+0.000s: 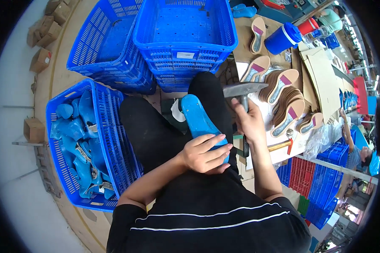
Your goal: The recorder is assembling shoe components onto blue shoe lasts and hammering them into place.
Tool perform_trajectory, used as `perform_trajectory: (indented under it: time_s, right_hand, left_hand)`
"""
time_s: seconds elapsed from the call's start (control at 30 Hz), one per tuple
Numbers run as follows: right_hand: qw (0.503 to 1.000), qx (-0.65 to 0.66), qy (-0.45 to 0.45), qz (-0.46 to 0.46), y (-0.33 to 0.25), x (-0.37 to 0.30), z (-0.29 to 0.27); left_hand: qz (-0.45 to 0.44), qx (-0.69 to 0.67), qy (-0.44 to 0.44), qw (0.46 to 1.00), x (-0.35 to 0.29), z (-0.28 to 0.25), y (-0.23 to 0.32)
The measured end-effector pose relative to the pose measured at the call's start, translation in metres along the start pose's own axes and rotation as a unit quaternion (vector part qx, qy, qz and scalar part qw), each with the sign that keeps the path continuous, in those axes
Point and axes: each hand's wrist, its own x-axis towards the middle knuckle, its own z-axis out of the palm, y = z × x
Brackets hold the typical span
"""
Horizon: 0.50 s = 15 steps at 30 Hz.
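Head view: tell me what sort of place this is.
Probably a shoe workshop: a blue plastic shoe last on the lap, a blue crate of more lasts, and tan insole boards fanned on the bench.

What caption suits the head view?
Left hand steadies a blue last on the lap; right hand holds a hammer.
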Motion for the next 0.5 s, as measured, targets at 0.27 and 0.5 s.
perform_trajectory:
  time_s: [0.27, 0.5]
  right_hand:
    - [0.91, -0.169, -0.081, -0.37, 0.048, 0.035, 0.027]
    - [0.985, 0.174, 0.012, -0.001, -0.018, 0.037, -0.004]
  left_hand:
    - [0.002, -0.028, 0.03, 0.999, -0.006, 0.001, -0.007]
    - [-0.014, -0.091, 0.028, 0.995, -0.005, -0.008, -0.011]
